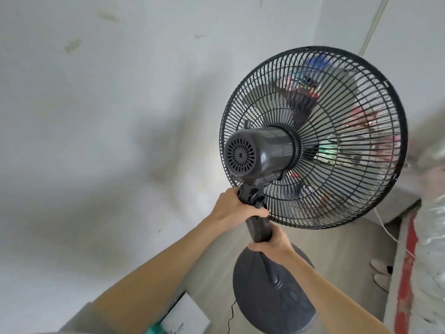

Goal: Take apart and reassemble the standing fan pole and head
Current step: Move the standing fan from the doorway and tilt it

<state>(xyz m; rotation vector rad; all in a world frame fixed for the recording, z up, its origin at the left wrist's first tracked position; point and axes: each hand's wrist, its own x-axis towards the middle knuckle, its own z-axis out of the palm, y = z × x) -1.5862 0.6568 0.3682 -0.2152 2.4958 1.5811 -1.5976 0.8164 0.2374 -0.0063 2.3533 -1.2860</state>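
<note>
A black standing fan stands upright on the floor, seen from behind and above. Its wire cage [337, 131] faces away to the right, with the motor housing [255, 153] pointing toward me. My left hand [233, 208] grips the neck joint [252, 196] just under the motor. My right hand [272, 242] wraps the pole [258, 227] a little lower. The round base [272, 292] sits on the floor below my right forearm, which hides the lower pole.
A white wall stands close on the left and behind the fan. A white box [185, 317] lies on the floor by the base, with a thin black cord [231, 314] beside it. Plastic-wrapped goods [431, 227] and a red strip [407, 273] stand at the right.
</note>
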